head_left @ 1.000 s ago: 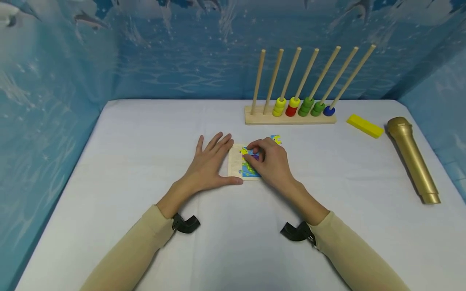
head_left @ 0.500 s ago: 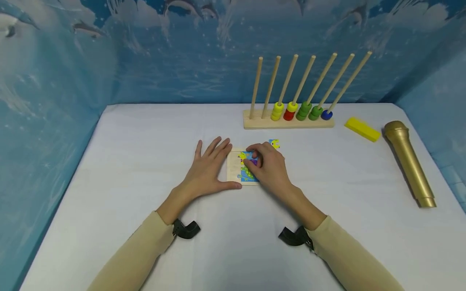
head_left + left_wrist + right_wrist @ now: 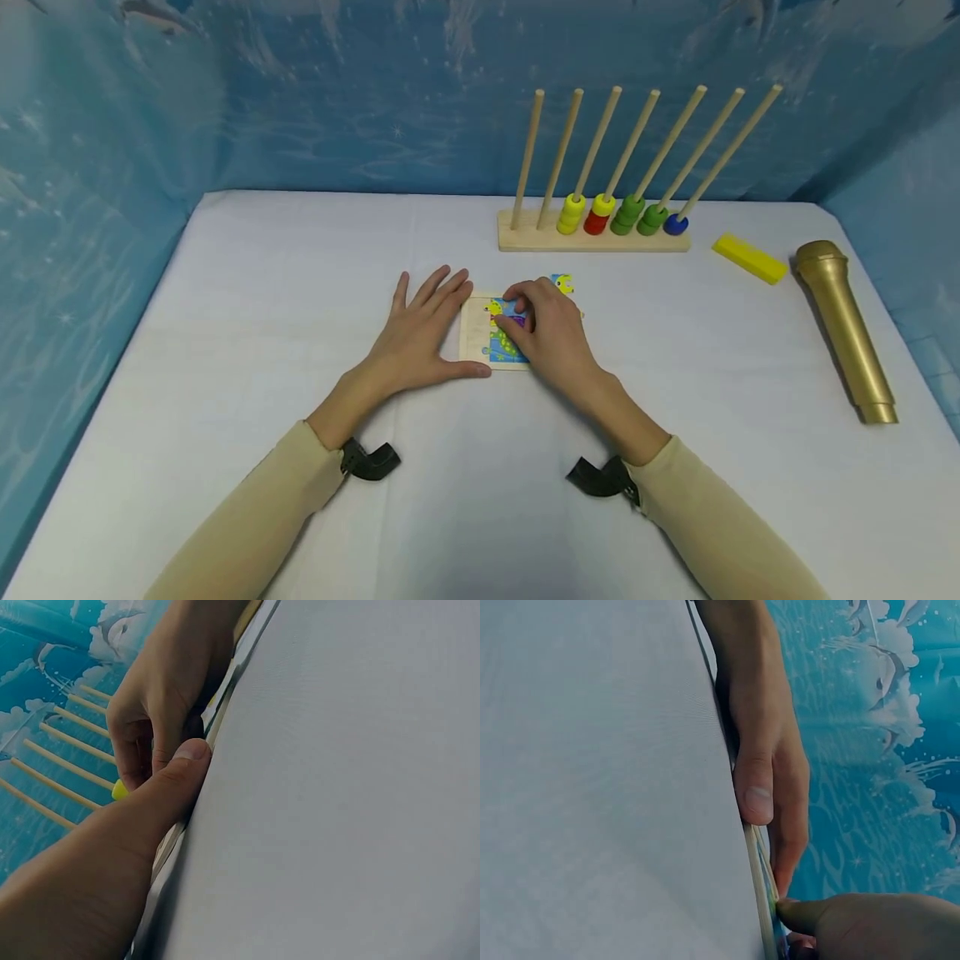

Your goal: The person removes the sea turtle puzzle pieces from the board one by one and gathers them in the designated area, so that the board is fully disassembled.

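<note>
In the head view a small wooden puzzle board [image 3: 472, 333] lies flat, its left part bare wood. Colourful jigsaw pieces [image 3: 507, 350] in blue, yellow, green and purple fill the part beside it. My left hand [image 3: 412, 337] is spread at the board's left side, with straight fingers at the upper left corner and the thumb along the near edge. My right hand [image 3: 555, 333] bends over the picture and pinches a puzzle piece with thumb and index finger; the hand hides the board's right side. The right wrist view shows the right thumb [image 3: 802, 915] at the board's coloured surface.
A loose blue and yellow puzzle piece [image 3: 562, 282] lies just beyond the right hand. Behind it stands a wooden peg stand [image 3: 540, 241] with coloured beads. A yellow block [image 3: 750, 258] and a gold microphone [image 3: 847, 333] lie to the right on the white-covered table [image 3: 262, 292].
The head view has tilted slightly. Both hands keep nearly the same pose at the board, and a tiny yellowish bit now shows at the right hand's right side.
</note>
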A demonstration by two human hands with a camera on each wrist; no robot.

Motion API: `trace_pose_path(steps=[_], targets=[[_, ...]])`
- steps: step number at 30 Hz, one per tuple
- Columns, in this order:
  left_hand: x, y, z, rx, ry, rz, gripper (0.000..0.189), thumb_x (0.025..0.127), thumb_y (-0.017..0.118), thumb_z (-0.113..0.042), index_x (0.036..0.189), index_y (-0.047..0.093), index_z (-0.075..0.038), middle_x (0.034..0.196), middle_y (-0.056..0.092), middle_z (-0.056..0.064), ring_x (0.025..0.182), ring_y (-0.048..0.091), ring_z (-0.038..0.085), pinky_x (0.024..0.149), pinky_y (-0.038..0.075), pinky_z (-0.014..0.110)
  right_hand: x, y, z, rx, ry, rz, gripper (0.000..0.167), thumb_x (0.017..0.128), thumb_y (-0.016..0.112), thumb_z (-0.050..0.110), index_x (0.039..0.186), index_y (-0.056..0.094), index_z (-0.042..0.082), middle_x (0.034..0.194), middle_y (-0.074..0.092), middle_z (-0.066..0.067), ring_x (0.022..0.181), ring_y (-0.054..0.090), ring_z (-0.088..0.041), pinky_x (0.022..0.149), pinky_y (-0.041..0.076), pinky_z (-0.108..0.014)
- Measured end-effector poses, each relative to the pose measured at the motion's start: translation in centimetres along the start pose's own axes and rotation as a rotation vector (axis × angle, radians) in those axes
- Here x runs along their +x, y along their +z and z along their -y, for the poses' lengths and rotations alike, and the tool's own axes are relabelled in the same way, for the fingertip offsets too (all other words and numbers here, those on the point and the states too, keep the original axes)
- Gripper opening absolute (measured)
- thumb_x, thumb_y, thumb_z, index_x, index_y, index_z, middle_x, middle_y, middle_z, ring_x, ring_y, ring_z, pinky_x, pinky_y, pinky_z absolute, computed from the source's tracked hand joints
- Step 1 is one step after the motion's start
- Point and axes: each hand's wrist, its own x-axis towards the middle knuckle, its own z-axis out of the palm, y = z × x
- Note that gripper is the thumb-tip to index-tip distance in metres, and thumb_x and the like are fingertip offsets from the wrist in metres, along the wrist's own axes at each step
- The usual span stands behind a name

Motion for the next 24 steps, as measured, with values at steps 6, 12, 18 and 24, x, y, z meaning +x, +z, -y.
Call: trace_pose_path(steps=[6,12,18,24], targets=[[0.6,-0.1,-0.1,-0.006,0.001,-0.002,0.119,0.079,0.068,-0.084,0.167,0.031,-0.013,0.177,0.022,0.002,0.165,0.009,0.025,0.126,-0.003,0.070,1.1,-1.1,0.0,-0.040,0.015,0.093,0.030,0.094,0.082,0.018,0.115,0.069,0.001,0.093,0.058,-0.010,0.078,0.052,-0.021,0.068,0.040,-0.034],[1.1,0.4,-0.4,-0.015,-0.003,0.014,0.119,0.079,0.066,-0.086,0.167,0.031,-0.014,0.177,0.022,0.001,0.166,0.008,0.023,0.127,-0.005,0.069,1.6,-1.8,-0.2,-0.083,0.071,0.193,0.032,0.096,0.080,0.019,0.117,0.067,-0.002,0.096,0.057,-0.013,0.087,0.053,-0.026,0.076,0.043,-0.037],[0.7,0.2,-0.3,0.001,0.002,0.017,0.119,0.079,0.067,-0.085,0.167,0.032,-0.013,0.177,0.022,0.001,0.165,0.008,0.024,0.127,-0.003,0.069,1.6,-1.5,-0.4,-0.060,0.103,0.218,0.033,0.097,0.079,0.021,0.119,0.066,-0.001,0.096,0.056,-0.012,0.085,0.052,-0.025,0.075,0.042,-0.036],[0.2,-0.1,-0.1,0.018,-0.007,0.019,0.120,0.078,0.067,-0.085,0.167,0.032,-0.013,0.177,0.022,0.002,0.165,0.009,0.025,0.126,-0.002,0.070,1.8,-1.3,-0.1,-0.004,0.122,0.215,0.034,0.096,0.080,0.021,0.119,0.065,0.001,0.098,0.057,-0.011,0.083,0.053,-0.025,0.076,0.042,-0.036]])
